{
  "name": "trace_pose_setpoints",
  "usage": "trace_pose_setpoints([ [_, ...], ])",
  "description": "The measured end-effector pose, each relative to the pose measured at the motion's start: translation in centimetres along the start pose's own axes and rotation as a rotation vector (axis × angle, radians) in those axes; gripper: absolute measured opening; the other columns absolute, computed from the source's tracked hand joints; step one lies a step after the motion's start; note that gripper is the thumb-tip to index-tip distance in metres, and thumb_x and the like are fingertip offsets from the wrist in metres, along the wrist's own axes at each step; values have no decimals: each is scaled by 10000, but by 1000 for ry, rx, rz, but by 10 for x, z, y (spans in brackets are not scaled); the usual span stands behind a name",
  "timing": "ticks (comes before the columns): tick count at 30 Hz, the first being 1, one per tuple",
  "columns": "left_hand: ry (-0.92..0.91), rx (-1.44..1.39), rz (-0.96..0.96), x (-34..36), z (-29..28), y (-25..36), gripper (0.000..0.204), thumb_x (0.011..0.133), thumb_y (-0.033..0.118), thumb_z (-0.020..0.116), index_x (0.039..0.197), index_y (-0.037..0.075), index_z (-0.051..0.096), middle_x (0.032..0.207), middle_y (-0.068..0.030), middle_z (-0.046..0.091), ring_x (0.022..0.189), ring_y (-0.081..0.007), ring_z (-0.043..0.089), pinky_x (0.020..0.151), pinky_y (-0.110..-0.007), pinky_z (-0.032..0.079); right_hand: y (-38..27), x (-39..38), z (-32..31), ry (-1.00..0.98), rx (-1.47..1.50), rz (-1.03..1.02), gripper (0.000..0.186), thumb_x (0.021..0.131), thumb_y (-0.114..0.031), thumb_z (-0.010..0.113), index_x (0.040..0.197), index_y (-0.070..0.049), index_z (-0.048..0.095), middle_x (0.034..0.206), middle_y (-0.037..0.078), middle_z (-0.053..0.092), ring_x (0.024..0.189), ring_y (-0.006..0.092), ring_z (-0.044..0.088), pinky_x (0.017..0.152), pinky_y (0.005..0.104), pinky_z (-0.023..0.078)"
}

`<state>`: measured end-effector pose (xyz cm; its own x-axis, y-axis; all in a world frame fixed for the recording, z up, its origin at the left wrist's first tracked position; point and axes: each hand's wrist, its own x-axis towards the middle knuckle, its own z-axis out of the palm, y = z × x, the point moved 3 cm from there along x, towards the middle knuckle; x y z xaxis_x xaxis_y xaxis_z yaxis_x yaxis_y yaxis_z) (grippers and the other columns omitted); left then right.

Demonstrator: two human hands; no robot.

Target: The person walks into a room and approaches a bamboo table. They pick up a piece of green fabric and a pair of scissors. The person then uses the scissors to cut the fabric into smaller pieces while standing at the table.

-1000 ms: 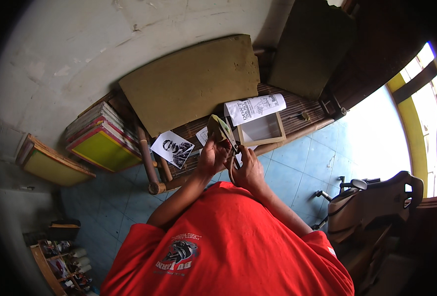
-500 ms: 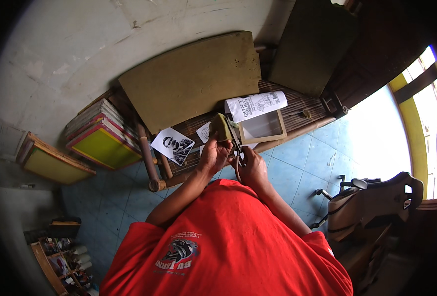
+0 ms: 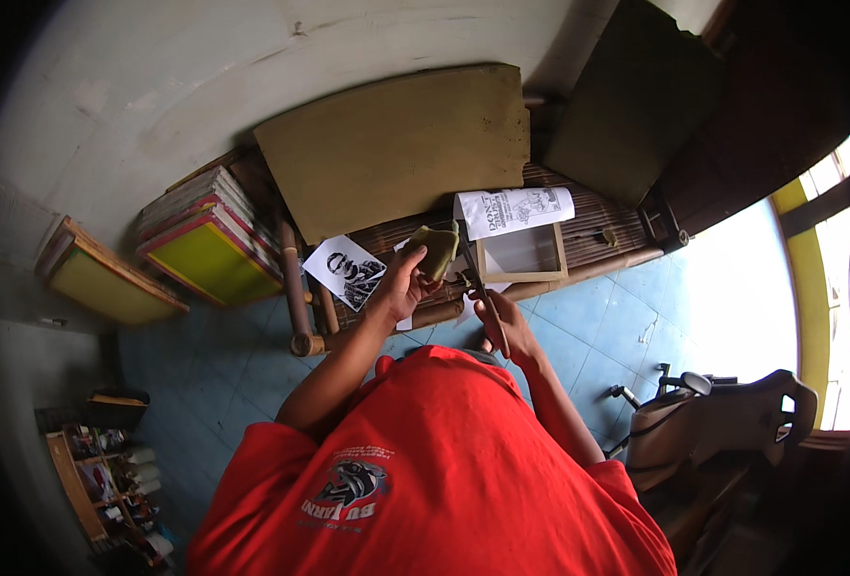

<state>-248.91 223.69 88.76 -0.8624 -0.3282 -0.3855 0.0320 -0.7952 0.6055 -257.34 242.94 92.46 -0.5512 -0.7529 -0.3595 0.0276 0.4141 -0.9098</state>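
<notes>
One shelf (image 3: 71,485) of bottles and small items, 8 o'clock in the view. Panel (image 3: 113,278) with a dull yellow face: 9 o'clock, leaning. Stack (image 3: 215,254) of frames, front one green inside a pink border: between 9 and 10 o'clock, beside the end of the bamboo bench (image 3: 295,288).

Portrait print (image 3: 346,274): on the bench's left end, just off view centre toward 9 o'clock. Large olive board (image 3: 396,144): near 12 o'clock, at the back of the bench.

Left hand (image 3: 404,293): thumb and fingers closed on a green piece (image 3: 436,252). Piece is near view centre, held up in front of the bench, its upper edge uneven.

Scissors (image 3: 487,293): 4 o'clock from the piece, blades pointing toward 11. Blade contact with the piece: cannot tell. Right hand (image 3: 509,326): fingers closed around the scissor handles; whether they pass through the loops is unclear.

Printed sheet (image 3: 516,211): 2 o'clock from the piece, lying over the far edge of a wooden frame (image 3: 562,254) at 3 o'clock. Small scrap (image 3: 610,236): on the slats further right. Dark board (image 3: 626,106): between 1 and 2 o'clock. Chair (image 3: 732,418): 4 o'clock, on blue tiles.
</notes>
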Motion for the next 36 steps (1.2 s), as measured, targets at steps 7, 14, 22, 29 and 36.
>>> trace_pose_setpoints([
  [7, 213, 308, 222, -4, -6, 10, 487, 835, 198, 674, 1244, 133, 418, 1048, -35, 587, 849, -120, 605, 672, -275, 496, -4, -10, 17, -150, 34, 18, 785, 821, -645, 523, 1255, 7, 471, 1162, 201, 561, 1129, 275, 513, 954, 374, 384],
  [14, 82, 437, 280, -22, 13, 24, 491, 768, 157, 738, 1179, 78, 481, 1005, -32, 599, 811, -90, 580, 582, -210, 451, -2, -13, 20, -105, -41, -30, 719, 822, -626, 533, 1200, -15, 504, 1011, 182, 606, 994, 280, 570, 885, 364, 420],
  [22, 57, 451, 242, -21, 19, 23, 429, 754, 172, 752, 1107, 65, 532, 947, -21, 609, 782, -81, 580, 574, -209, 464, -8, -24, 25, 73, -140, -120, 532, 820, -531, 605, 944, -14, 591, 721, 114, 599, 700, 212, 580, 681, 340, 457],
  [29, 10, 323, 195, -15, 15, 11, 375, 771, 192, 740, 1076, 82, 552, 941, -9, 606, 790, -83, 583, 598, -214, 466, 0, -25, 28, 112, -139, -124, 534, 843, -526, 577, 930, 0, 601, 636, 48, 536, 621, 141, 500, 574, 300, 408],
  [36, 26, 369, 106, -22, 16, 6, 351, 776, 190, 731, 1062, 83, 557, 943, -7, 601, 795, -99, 593, 603, -222, 474, 5, -29, 27, 123, -134, -134, 632, 810, -582, 577, 1069, -5, 579, 728, 91, 572, 698, 162, 525, 640, 334, 427],
])
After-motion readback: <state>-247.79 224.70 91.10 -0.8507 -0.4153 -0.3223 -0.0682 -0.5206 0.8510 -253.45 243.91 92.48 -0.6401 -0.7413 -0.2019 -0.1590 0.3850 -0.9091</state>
